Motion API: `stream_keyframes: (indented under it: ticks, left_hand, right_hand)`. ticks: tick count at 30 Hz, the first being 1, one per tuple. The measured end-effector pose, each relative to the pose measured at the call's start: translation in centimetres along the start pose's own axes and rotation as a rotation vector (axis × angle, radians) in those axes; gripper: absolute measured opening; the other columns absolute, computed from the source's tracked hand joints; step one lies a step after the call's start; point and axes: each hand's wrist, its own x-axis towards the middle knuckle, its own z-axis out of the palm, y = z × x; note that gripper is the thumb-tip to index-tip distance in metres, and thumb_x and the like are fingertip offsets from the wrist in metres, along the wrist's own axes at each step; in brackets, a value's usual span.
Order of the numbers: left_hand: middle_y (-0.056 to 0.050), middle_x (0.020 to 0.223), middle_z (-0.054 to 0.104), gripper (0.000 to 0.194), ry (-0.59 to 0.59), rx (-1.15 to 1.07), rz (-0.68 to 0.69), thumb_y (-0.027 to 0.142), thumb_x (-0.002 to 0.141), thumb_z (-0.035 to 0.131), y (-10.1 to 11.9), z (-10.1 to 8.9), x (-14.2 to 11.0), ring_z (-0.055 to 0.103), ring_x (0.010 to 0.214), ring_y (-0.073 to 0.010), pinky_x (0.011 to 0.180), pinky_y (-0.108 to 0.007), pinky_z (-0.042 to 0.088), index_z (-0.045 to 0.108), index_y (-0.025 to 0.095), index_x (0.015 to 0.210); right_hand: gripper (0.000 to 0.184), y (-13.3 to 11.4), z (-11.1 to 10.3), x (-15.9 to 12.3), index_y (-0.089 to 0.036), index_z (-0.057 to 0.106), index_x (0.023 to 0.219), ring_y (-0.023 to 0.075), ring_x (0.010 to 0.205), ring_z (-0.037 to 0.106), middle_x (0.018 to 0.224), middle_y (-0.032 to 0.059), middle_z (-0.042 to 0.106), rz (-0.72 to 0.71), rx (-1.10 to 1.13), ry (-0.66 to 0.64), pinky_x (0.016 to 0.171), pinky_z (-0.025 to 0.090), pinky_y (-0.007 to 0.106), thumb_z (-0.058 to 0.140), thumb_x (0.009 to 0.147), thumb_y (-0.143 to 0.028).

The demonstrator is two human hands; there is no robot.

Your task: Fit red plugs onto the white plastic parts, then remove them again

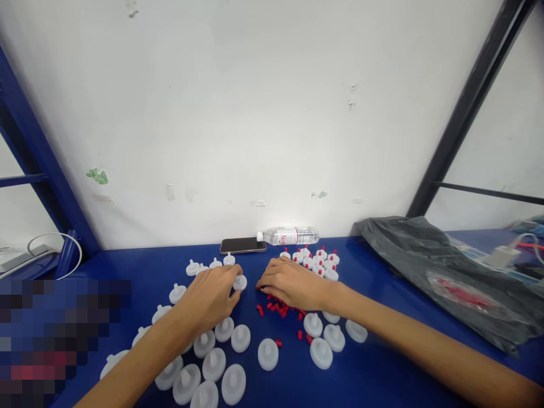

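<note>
My left hand [215, 292] is closed on a white round nozzle cap [240, 282], gripped between thumb and fingers with its flat side showing. My right hand [284, 280] bends over a scatter of small red caps [278, 309], fingertips drawn together low over the table; what they pinch is hidden. Several white nozzle caps [213, 364] lie around and below my left forearm, spouts up. More stand in a row behind the left hand. Beyond the right hand, a cluster of white nozzle caps [308, 262] carries red caps on the spouts.
A phone [242, 245] and a clear water bottle [295, 236] lie against the wall. At right, a dark plastic bag [408, 272] bears a small clear packet of red pieces [461, 293]. The blue table [369, 374] stands between metal frame posts [463, 107]. A pixelated patch covers the lower left.
</note>
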Motion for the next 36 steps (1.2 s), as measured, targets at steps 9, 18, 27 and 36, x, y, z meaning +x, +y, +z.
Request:
stream_keyframes:
  ticks: [9,18,27,36]
  left_hand:
    - [-0.009,0.118,0.063,0.027,0.078,-0.005,0.052,0.024,0.093,0.048,-0.3,0.6,-0.2,0.068,0.092,-0.0249,0.07,-0.037,0.051,0.06,0.021,0.117]
    - [-0.003,0.097,0.073,0.018,0.137,-0.05,0.027,0.026,0.089,0.057,0.3,0.0,-0.1,0.069,0.084,-0.0243,0.069,-0.034,0.048,0.057,0.023,0.106]
    - [-0.002,0.1,0.074,0.016,0.425,-0.051,0.205,0.026,0.091,0.062,0.0,-0.1,-0.2,0.066,0.072,-0.016,0.058,-0.026,0.045,0.062,0.023,0.107]
    - [0.0,0.102,0.076,0.025,0.688,-0.28,0.408,0.026,0.088,0.073,1.2,-0.8,-0.7,0.063,0.076,-0.0119,0.062,-0.022,0.051,0.063,0.024,0.112]
  right_hand:
    - [0.019,0.2,0.1,0.2,-0.02,0.069,0.091,0.0187,0.081,0.063,0.083,0.0025,0.072,0.06,0.005,0.042,0.09,0.04,0.036,0.053,0.102,-0.018]
    - [0.009,-0.4,-0.8,0.5,-0.023,0.071,0.1,0.0165,0.083,0.073,0.089,-0.0002,0.078,0.266,0.613,0.317,0.08,0.052,0.028,0.068,0.094,-0.027]
    - [0.023,-0.2,-1.3,0.7,-0.02,0.07,0.093,0.0178,0.08,0.071,0.082,0.0013,0.076,0.323,0.978,0.365,0.074,0.052,0.029,0.078,0.083,-0.04]
    - [0.05,-0.7,-2.7,0.1,-0.02,0.066,0.125,0.0194,0.108,0.067,0.119,0.0091,0.069,0.229,1.634,0.047,0.097,0.051,0.034,0.081,0.08,-0.035]
